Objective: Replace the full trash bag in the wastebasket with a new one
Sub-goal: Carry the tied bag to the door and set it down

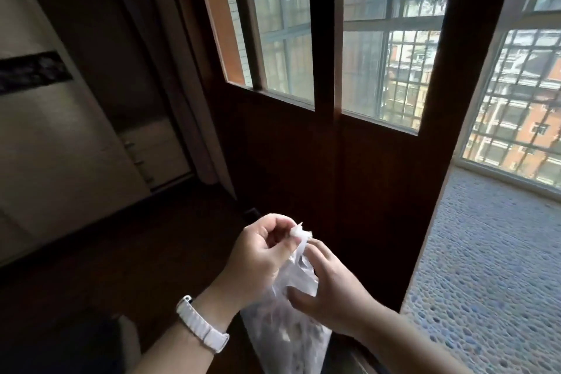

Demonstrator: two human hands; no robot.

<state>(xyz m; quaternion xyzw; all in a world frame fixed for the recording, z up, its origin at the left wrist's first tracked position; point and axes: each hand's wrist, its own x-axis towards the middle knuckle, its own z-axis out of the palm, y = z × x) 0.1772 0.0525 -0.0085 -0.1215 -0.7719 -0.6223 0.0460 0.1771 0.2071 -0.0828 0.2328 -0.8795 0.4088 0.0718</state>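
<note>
A clear, full trash bag (291, 340) hangs in front of me at the bottom middle, with pale rubbish showing through it. My left hand (261, 255), with a white watch on the wrist, pinches the twisted top of the bag between thumb and fingers. My right hand (328, 288) holds the bag's neck just below, thumb against the plastic and fingers curled round it. The wastebasket is hard to make out; only a dark rim shows at the bottom right, under my right forearm.
A dark wooden door with glass panes (328, 161) stands straight ahead. To the right lies a pebble-patterned balcony floor (485, 267) under barred windows. On the left there is dark wooden flooring (121, 252) and a pale cabinet (60, 146).
</note>
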